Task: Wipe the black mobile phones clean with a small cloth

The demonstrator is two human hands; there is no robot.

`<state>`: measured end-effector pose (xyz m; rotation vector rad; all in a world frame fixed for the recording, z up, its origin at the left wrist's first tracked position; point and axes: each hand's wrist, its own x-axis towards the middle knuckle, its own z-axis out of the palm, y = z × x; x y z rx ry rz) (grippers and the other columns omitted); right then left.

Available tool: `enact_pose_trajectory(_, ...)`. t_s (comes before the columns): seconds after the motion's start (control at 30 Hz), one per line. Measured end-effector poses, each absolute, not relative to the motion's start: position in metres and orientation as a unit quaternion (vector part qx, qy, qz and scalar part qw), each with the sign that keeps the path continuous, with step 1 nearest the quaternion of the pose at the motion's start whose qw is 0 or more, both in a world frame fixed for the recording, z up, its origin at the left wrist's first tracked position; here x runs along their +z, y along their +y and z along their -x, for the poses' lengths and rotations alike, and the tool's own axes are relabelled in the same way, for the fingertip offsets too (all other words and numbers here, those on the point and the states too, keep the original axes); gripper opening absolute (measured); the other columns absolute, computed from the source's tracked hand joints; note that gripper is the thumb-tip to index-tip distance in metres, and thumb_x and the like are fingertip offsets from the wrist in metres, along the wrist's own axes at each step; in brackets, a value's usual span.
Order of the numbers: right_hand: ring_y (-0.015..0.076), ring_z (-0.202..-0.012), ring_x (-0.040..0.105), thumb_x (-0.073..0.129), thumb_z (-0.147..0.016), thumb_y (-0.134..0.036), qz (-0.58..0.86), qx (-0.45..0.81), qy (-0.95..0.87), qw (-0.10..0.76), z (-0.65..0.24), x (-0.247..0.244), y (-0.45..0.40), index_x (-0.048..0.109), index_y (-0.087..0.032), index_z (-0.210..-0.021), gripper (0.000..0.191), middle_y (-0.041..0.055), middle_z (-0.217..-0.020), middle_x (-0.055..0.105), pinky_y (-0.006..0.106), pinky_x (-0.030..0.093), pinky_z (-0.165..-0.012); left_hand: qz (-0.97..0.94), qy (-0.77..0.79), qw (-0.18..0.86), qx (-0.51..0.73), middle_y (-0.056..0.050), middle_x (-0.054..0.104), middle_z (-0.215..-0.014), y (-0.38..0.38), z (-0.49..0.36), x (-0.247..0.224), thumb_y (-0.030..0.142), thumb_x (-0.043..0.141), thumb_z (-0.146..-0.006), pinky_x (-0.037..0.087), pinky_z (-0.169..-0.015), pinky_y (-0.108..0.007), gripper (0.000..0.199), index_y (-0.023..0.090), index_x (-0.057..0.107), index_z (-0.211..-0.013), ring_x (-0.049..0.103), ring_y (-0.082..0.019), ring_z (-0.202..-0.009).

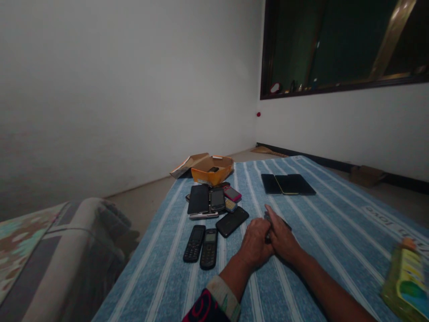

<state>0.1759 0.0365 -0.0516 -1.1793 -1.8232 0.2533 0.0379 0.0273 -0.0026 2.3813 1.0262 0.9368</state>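
Observation:
My left hand point(256, 241) and my right hand point(281, 237) meet over the striped blue cloth point(234, 290). Between them is a dark flat phone point(287, 225), mostly covered by the fingers; only an edge shows. The left fingers are curled against it, and the right hand lies over it from the other side. Just left of my hands lies a black phone point(232, 222). Two keypad phones point(194, 243) point(208, 249) lie side by side farther left. Behind them is a pile with a black tablet-like device point(199, 199), a grey phone point(217, 199) and a pink phone point(232, 193).
An open orange box point(212, 180) stands behind the pile. Dark flat devices point(288, 184) lie at the back right. A yellow-green bottle point(405, 284) is at the right front. A draped seat point(77, 259) stands left of the cloth-covered surface.

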Motion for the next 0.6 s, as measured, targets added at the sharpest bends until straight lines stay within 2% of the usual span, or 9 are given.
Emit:
enact_pose_trajectory(0.23,0.0222,-0.135,0.045,0.039,-0.079,-0.011,0.461,0.242,-0.708,0.477,-0.167,-0.037,0.029,0.023,-0.024,-0.154,0.077,0.0111,-0.147,0.047,0.05,0.033,-0.115,-0.847,0.379,0.159,0.338,-0.008,0.064,-0.093,0.029,-0.037,-0.006,0.012,0.056,-0.071,0.044,-0.089,-0.038,0.019,0.019,0.061,-0.088,0.056,-0.025,-0.094)
enact_pose_trajectory(0.33,0.0215,-0.133,0.048,0.038,-0.076,-0.011,0.461,0.245,-0.704,0.482,-0.165,-0.032,0.028,0.033,-0.022,-0.15,0.075,0.0101,-0.144,0.051,0.048,0.035,-0.114,-0.846,0.391,0.135,0.338,-0.01,0.064,-0.092,0.031,-0.037,-0.01,0.01,0.054,-0.07,0.044,-0.087,-0.039,0.022,0.017,0.063,-0.089,0.056,-0.026,-0.093)
enact_pose_trajectory(0.5,0.0239,-0.113,0.061,0.038,-0.079,-0.01,0.459,0.1,-0.739,0.483,-0.168,-0.023,0.025,0.063,-0.019,-0.12,0.049,0.0104,-0.118,0.066,0.044,0.047,-0.102,-0.831,0.421,0.119,0.344,-0.008,0.066,-0.09,0.03,-0.04,-0.011,0.012,0.051,-0.078,0.043,-0.086,-0.039,0.019,0.019,0.065,-0.089,0.057,-0.025,-0.092)
enact_pose_trajectory(0.6,0.0259,-0.097,0.062,0.039,-0.083,-0.01,0.45,-0.008,-0.774,0.446,-0.169,-0.017,0.018,0.068,-0.018,-0.099,0.034,0.0116,-0.1,0.068,0.043,0.05,-0.09,-0.82,0.459,0.098,0.327,-0.008,0.065,-0.086,0.03,-0.039,-0.01,0.013,0.052,-0.078,0.044,-0.083,-0.039,0.015,0.02,0.064,-0.083,0.057,-0.025,-0.089)
